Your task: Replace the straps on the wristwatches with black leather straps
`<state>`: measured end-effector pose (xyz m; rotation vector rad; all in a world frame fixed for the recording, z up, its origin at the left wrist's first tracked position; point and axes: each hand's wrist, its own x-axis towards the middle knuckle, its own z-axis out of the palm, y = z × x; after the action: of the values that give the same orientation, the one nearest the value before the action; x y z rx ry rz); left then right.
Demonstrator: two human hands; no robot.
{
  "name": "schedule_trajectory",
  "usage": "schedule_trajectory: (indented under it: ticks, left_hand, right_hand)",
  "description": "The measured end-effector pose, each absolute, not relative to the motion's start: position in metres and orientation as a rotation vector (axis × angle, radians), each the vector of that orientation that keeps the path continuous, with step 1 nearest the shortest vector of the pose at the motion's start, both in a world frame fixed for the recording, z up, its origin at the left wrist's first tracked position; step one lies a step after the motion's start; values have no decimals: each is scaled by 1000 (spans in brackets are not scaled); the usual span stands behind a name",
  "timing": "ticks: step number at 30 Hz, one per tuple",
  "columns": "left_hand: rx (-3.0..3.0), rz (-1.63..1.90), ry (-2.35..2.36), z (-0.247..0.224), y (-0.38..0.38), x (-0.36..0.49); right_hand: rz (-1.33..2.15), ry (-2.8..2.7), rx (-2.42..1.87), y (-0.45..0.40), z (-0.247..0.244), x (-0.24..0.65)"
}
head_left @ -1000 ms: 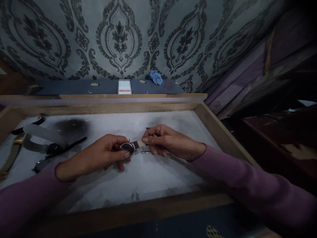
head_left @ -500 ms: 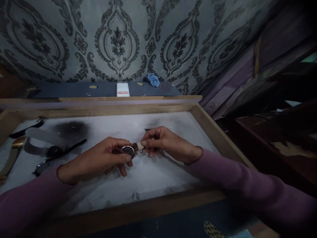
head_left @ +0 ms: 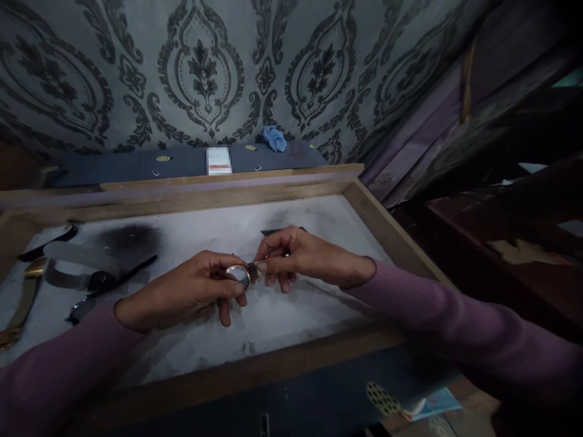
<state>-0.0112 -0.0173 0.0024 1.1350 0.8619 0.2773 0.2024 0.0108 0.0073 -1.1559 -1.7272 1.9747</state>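
Note:
My left hand (head_left: 189,288) is closed round the case of a wristwatch (head_left: 237,276), thumb on the edge of its round, shiny face. The case rim looks gold-toned or silvery. Between thumb and fingers, my right hand (head_left: 303,258) pinches the brown strap (head_left: 254,270) close to the case; the rest of that strap is hidden by the fingers. Both hands are above the pale floor of a shallow wooden-sided drawer or tray (head_left: 373,215). A thin dark object (head_left: 271,232) lies just behind my right hand, partly covered by it.
Several watches lie at the left of the tray, among them one with a gold-toned clasp (head_left: 34,268) and one with a grey strap (head_left: 68,278). A blue crumpled cloth (head_left: 274,139) and a white card (head_left: 218,161) sit on the ledge behind. A dark red surface (head_left: 460,243) stands at right.
The watch has tilted, so its face now reflects light. My right fingers have come nearer the case, and less of the strap shows. My view has shifted slightly.

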Motion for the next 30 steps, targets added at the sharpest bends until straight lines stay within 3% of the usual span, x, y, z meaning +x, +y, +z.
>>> schedule_trajectory:
  ticks: [9, 16, 30]
  left_hand:
    - [1218, 229, 858, 16, -5, 5]
    - [1126, 254, 909, -1, -5, 2]
    - [1175, 264, 938, -10, -9, 1]
  right_hand:
    - [1875, -1829, -1014, 14, 6, 215]
    - [1802, -1759, -1156, 9, 5, 217]
    - [2008, -1495, -1157, 5, -11, 205]
